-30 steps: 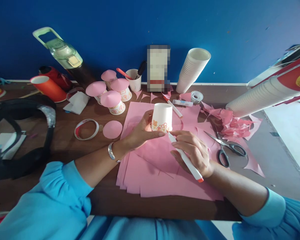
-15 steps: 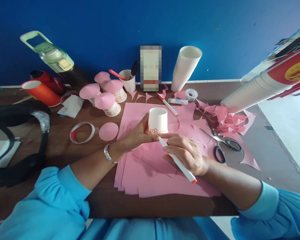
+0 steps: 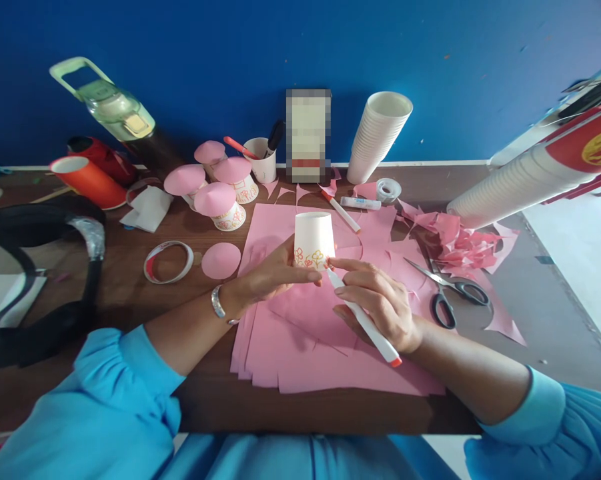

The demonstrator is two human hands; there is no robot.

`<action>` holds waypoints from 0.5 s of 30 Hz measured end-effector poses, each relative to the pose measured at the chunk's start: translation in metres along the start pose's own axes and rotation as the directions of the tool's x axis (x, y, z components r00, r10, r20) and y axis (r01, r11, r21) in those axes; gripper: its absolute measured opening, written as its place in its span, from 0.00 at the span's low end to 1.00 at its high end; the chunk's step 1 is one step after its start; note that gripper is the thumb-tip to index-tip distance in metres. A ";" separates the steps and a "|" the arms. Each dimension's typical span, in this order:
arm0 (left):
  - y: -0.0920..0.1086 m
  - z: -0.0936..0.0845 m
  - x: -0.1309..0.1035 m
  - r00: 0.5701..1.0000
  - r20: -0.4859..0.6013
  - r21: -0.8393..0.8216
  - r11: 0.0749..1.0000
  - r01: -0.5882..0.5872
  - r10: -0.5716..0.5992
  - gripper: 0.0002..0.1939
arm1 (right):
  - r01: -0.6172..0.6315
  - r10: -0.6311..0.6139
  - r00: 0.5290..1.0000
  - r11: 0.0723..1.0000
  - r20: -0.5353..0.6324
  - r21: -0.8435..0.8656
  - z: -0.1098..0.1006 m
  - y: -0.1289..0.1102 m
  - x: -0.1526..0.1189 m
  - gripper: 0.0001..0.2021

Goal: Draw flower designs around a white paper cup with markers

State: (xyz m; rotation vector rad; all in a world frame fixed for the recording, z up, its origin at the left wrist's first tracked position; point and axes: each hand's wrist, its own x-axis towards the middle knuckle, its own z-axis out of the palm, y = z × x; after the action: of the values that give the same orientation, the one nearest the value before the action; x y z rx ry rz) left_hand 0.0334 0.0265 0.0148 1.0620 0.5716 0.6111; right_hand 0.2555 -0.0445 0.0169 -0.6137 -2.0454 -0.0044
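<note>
My left hand grips a white paper cup, its thumb lying along the lower edge. Red and yellow flowers are drawn in a band around that lower part. In my right hand is a white marker with an orange-red end cap. Its tip meets the cup's lower right side, and my right index finger rests close by. Beneath both hands lies a stack of pink paper sheets. To the left stand several decorated cups with pink cone tops.
Scissors and crumpled pink scraps lie to the right. Stacked white cups stand behind, near a phone and a cup of pens. At left are a tape roll, a pink disc and a bottle.
The cup has turned and tipped, so more of its flower band shows and less of its open top. The marker tip has shifted slightly right along the lower edge.
</note>
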 end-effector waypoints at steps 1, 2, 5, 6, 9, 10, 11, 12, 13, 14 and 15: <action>0.000 0.000 -0.001 1.000 0.006 0.018 1.000 0.015 -0.015 0.28 | 0.004 -0.004 1.000 1.000 0.007 -0.009 0.000 0.000 0.001 0.08; 0.000 0.001 -0.001 1.000 0.007 0.031 0.999 0.030 -0.030 0.29 | 0.008 -0.007 1.000 1.000 0.013 -0.018 -0.001 0.000 0.001 0.08; 0.000 0.001 -0.002 0.999 0.003 0.068 0.997 0.048 -0.048 0.30 | -0.006 0.007 1.000 1.000 0.007 -0.031 -0.002 -0.001 0.003 0.07; 0.000 0.001 -0.002 0.999 -0.002 0.086 0.995 0.046 -0.046 0.31 | -0.012 0.012 1.000 0.999 0.003 -0.036 -0.003 -0.001 0.003 0.07; 0.001 0.002 -0.002 0.999 -0.019 0.156 0.987 0.038 -0.035 0.34 | -0.010 0.011 1.000 0.997 0.009 -0.073 -0.005 -0.002 0.005 0.07; 0.002 0.002 -0.002 0.999 -0.027 0.175 0.984 0.037 -0.033 0.35 | -0.006 0.008 1.000 0.996 0.016 -0.084 -0.005 -0.003 0.006 0.06; 0.003 0.003 -0.002 0.999 -0.033 0.190 0.981 0.039 -0.033 0.36 | -0.006 0.008 1.000 0.996 0.022 -0.091 -0.006 -0.003 0.006 0.06; 0.004 0.004 -0.002 0.999 -0.039 0.197 0.979 0.045 -0.038 0.36 | -0.009 0.011 1.000 0.995 0.026 -0.096 -0.006 -0.003 0.007 0.07; 0.006 0.005 -0.003 0.998 -0.044 0.201 0.978 0.050 -0.042 0.37 | -0.012 0.015 1.000 0.995 0.027 -0.098 -0.006 -0.003 0.008 0.07; 0.007 0.006 -0.003 0.997 -0.050 0.205 0.977 0.061 -0.052 0.38 | -0.015 0.018 0.999 0.995 0.027 -0.098 -0.006 -0.003 0.008 0.08; 0.008 0.007 -0.004 0.997 -0.056 0.207 0.976 0.071 -0.060 0.38 | -0.016 0.019 0.999 0.995 0.026 -0.097 -0.006 -0.003 0.009 0.08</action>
State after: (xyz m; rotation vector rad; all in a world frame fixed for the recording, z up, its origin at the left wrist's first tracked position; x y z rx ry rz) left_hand 0.0341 0.0221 0.0256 1.2230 0.7236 0.5284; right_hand 0.2555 -0.0451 0.0281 -0.6957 -2.0751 -0.0861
